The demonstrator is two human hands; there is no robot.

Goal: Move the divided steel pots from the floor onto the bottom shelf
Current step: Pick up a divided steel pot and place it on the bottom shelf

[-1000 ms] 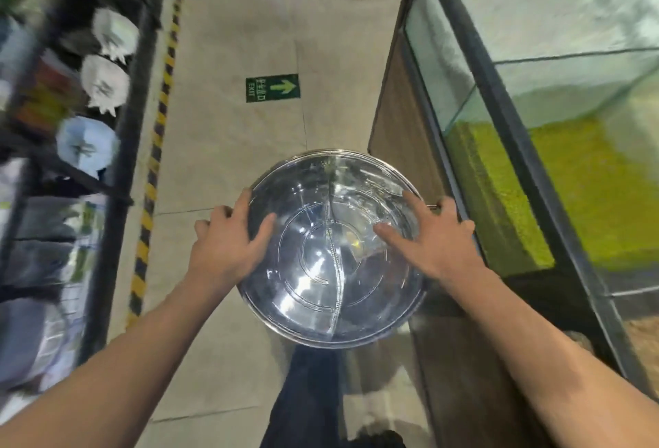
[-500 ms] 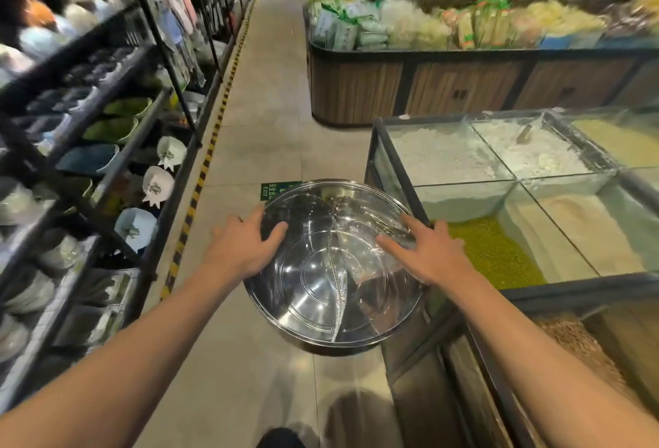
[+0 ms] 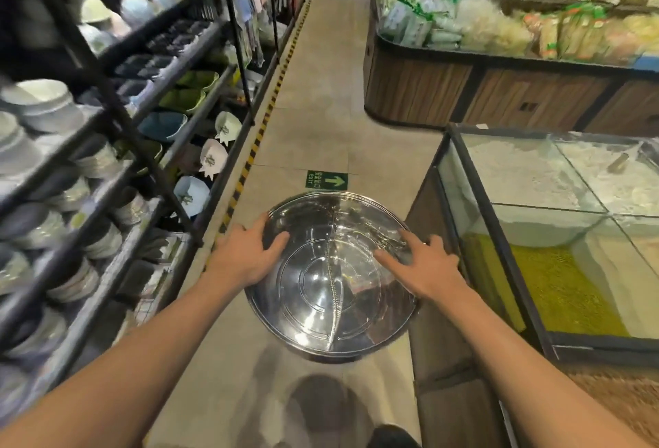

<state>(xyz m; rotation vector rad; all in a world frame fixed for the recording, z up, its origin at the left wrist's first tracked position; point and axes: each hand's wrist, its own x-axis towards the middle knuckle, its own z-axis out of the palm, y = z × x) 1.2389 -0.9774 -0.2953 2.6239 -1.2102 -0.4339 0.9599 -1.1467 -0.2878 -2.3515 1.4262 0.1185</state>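
A shop aisle seen from above, looking forward and down. Along the left edge of the frame runs a dark metal shelf rack [image 3: 107, 98] stacked with bowls [image 3: 46, 105] and plates in white, grey, green and blue, blurred at the near end. A yellow-and-black striped line [image 3: 264, 126] follows the foot of the rack up the tiled floor [image 3: 321, 98]. In the lower middle, two bare forearms reach in from the bottom corners and hold a divided steel pot [image 3: 331, 290] in the air above the floor, its open top facing the camera and a curved wall splitting the inside into two halves. The left hand [image 3: 246, 255] grips the pot's left rim, thumb curled inside and fingers outside. The right hand [image 3: 424, 269] grips the right rim, with its fingers spread over the edge into the pot. Just beyond the pot, a green exit sign [image 3: 326, 180] with an arrow lies on the floor. At the right edge stands a glass-sided grain bin [image 3: 499, 233] holding white and yellow-green grains in separate compartments. In the upper right, a wood-panelled display [image 3: 499, 98] carries bagged goods.
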